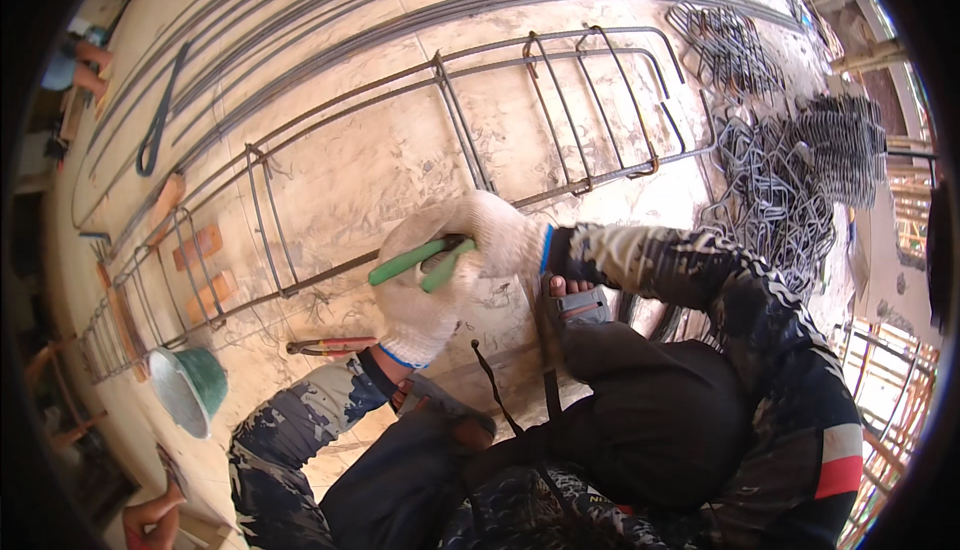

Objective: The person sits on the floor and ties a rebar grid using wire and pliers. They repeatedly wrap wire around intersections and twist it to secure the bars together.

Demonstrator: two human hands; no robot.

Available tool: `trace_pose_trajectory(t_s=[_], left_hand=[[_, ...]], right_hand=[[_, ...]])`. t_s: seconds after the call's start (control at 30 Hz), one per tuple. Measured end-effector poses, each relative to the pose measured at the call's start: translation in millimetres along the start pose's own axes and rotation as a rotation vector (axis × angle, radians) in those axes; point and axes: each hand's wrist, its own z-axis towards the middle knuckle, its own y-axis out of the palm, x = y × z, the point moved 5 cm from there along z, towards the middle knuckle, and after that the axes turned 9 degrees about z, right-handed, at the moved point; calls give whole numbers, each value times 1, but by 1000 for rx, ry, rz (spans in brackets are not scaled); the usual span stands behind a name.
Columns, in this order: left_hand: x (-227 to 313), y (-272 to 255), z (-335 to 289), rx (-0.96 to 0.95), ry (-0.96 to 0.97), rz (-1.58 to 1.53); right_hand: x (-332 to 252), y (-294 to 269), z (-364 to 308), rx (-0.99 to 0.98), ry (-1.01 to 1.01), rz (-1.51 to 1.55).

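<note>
From the left, one dark steel cage, rust-brown at some corners, runs along the floor beyond you. Near left sits one green bucket; then one red-handled tool. Your left hand and right hand, in two white gloves, meet around one pair of pliers: two green handles apart, head mostly hidden. You cannot tell which grip is clamped on them. Far right, tangled steel hoops defy counting.
</note>
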Motion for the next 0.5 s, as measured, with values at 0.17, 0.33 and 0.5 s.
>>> trace_pose_trajectory(t_s=[0.17, 0.33, 0.5], left_hand=[[38, -20, 31, -461, 376, 28], [23, 2, 39, -134, 261, -441], [31, 12, 31, 170, 78, -354]], right_hand=[[27, 6, 37, -321, 40, 166], [14, -12, 36, -384, 374, 177], [-24, -3, 0, 303, 179, -348]])
